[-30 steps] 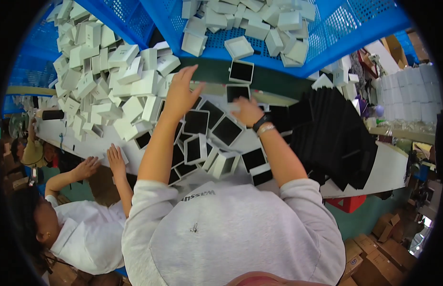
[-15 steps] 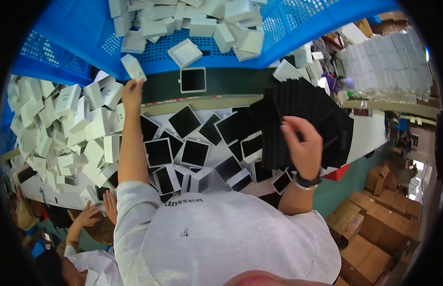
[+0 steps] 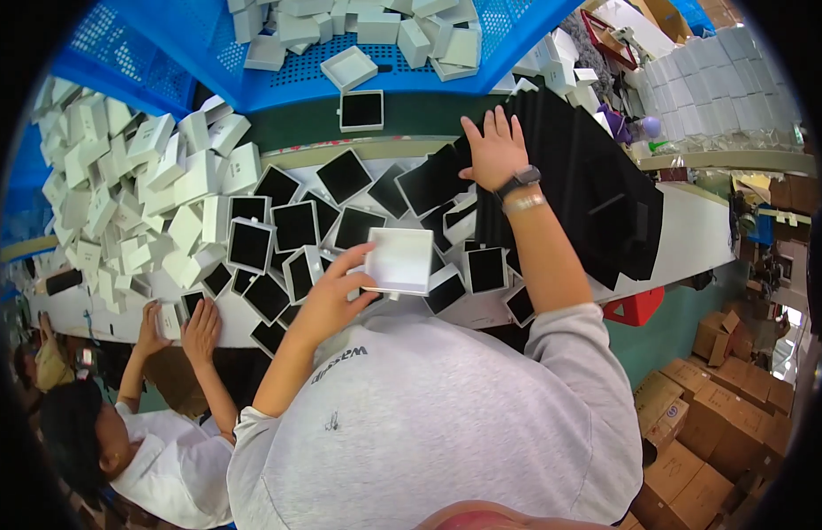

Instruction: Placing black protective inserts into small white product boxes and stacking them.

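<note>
The white tray (image 3: 400,258) is held up to the left of the fan of black pads (image 3: 588,194), a little nearer the wearer's body than the fan's left edge. Its open side faces up toward the wearer, and its far edge runs nearly straight across, tipped slightly down toward the fan side. The outline looks almost square, so I cannot tell a long axis. The tray is plain white inside and out, with a smooth, bright floor and shallow walls.

The left hand (image 3: 330,302) grips it at the side away from the fan, fingers closed on the wall. The right hand (image 3: 498,159) lies palm down at the fan's upper left edge, fingers spread wide; whether it presses on a pad I cannot tell. A dark watch (image 3: 519,181) circles that wrist.

Left of the fan, black-lined trays (image 3: 294,226) lie scattered at many angles, some overlapping. Farther left of it is a heap of white boxes (image 3: 146,194). Beyond the fan, to its upper left, a blue crate (image 3: 287,84) holds more white boxes. A co-worker (image 3: 172,464) sits well to the fan's lower left, both hands around a small box. Clear-wrapped white stacks (image 3: 720,88) stand to the fan's upper right; cardboard boxes (image 3: 711,424) lie to its lower right.
</note>
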Motion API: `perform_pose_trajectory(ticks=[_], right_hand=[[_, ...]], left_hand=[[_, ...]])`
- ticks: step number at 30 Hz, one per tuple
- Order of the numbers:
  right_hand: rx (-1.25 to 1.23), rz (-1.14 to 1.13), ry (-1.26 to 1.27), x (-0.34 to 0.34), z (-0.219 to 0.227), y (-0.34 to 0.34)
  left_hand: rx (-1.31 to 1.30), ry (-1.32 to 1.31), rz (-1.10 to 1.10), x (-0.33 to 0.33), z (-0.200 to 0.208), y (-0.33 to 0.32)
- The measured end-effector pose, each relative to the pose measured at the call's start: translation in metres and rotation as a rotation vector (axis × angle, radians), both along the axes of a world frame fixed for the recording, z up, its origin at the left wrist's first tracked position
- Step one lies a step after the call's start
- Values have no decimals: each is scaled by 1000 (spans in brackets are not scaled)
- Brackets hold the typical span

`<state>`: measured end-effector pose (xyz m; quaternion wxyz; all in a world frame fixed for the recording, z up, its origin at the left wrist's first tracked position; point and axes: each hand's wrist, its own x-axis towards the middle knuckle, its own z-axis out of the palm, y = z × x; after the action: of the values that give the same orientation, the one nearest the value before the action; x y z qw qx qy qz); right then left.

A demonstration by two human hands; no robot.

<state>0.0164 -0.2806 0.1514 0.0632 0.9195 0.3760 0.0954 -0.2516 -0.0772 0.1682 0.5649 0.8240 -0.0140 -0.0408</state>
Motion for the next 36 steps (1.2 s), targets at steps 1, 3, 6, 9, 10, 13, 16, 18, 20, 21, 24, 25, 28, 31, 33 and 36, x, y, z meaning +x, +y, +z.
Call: perform_pose_trajectory(ticks=[1, 3, 6, 9, 10, 13, 16, 18, 20, 21, 24, 25, 28, 31, 33, 36], right_hand=[[-153, -60, 102, 7, 1, 3], [-318, -123, 222, 8, 8, 10], [-220, -99, 245, -3, 23, 3], [190, 10, 370, -31, 58, -5], [440, 67, 434, -42, 70, -7], [720, 175, 635, -94, 112, -10], [797, 219, 720, -128, 123, -21], [820, 219, 750, -141, 116, -26], [1166, 142, 1098, -153, 93, -30], [1224, 73, 1164, -158, 83, -31], [954, 18, 742, -176, 76, -32], [951, 36, 680, -180, 75, -34], [924, 56, 673, -190, 75, -44], [876, 61, 652, -202, 74, -50], [852, 58, 651, -212, 77, -52], [813, 91, 568, -222, 75, -54]], left_hand=[[-10, -20, 20, -3, 3, -8], [49, -74, 141, -15, 0, -17], [-65, 12, 265, -27, -11, -16], [-109, 181, 394, -38, -19, -11], [-32, 232, 443, -41, -21, -10], [48, 48, 464, -36, -17, -15], [119, 58, 432, -32, -9, -19], [21, -88, 470, -32, -8, -26], [22, -121, 455, -33, 1, -31], [27, -152, 444, -34, 6, -33], [55, -162, 453, -44, 11, -41], [56, -162, 455, -47, 14, -44], [0, -131, 535, -58, 25, -48], [4, -223, 445, -68, 27, -49], [-478, -284, 541, -73, 21, -57], [-342, -240, 678, -82, -4, -59]])
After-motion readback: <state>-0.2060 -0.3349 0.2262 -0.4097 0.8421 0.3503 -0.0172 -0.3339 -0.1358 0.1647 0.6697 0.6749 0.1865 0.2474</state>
